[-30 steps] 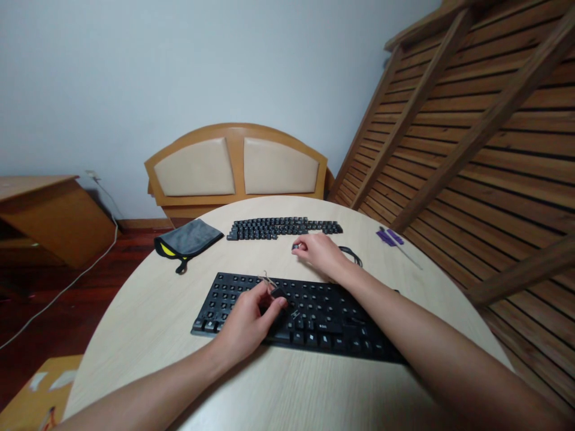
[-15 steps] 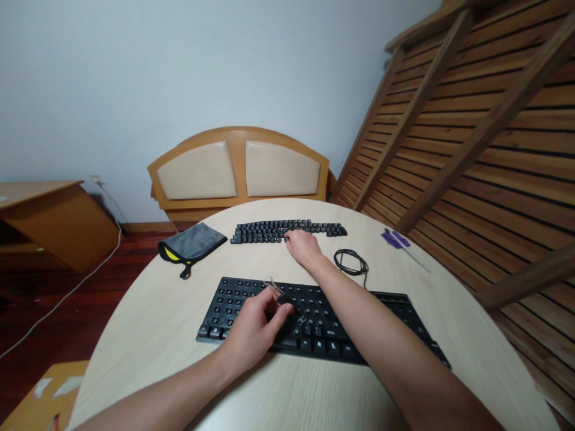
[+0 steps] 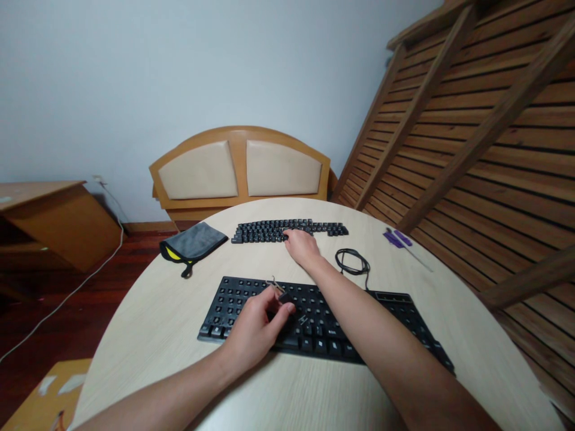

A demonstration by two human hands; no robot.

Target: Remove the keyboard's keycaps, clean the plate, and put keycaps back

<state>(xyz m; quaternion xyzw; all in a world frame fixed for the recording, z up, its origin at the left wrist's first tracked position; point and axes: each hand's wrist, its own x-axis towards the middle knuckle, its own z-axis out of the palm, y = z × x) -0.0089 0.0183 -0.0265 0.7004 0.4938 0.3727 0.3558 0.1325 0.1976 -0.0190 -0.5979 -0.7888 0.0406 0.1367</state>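
Keyboard point(image 3: 309, 306), head view: a black board lying flat on the pale, wood-grained round table point(image 3: 148, 311), close to the person. Most of its key positions are exposed as rows of small sockets, while several black keys stand fitted along the near edge. White marks show on some of these keys—too small and blurred to read.

The left hand point(image 3: 258, 317) is above the middle of the board, thumb and forefinger pinching a wire-pronged tool point(image 3: 284, 297) by its dark block, the thin prongs pointing away from the person. The right hand point(image 3: 303, 245) reaches across the board to the near edge of the loose keycaps point(image 3: 260, 230), its fingertips drawn together at a dark cap; whether they grip it cannot be told. The caps form a compact block of rows beyond the board, and their pale legends are likewise illegible.

Between board and caps, to the right, lies a coiled black cable point(image 3: 354, 273), running to the board's far edge. A grey cloth point(image 3: 197, 240) with black edging and yellow lining lies at left; purple pieces point(image 3: 393, 239)—beside a thin rod—lie at right. Behind the table stands a padded headboard point(image 3: 239, 173).
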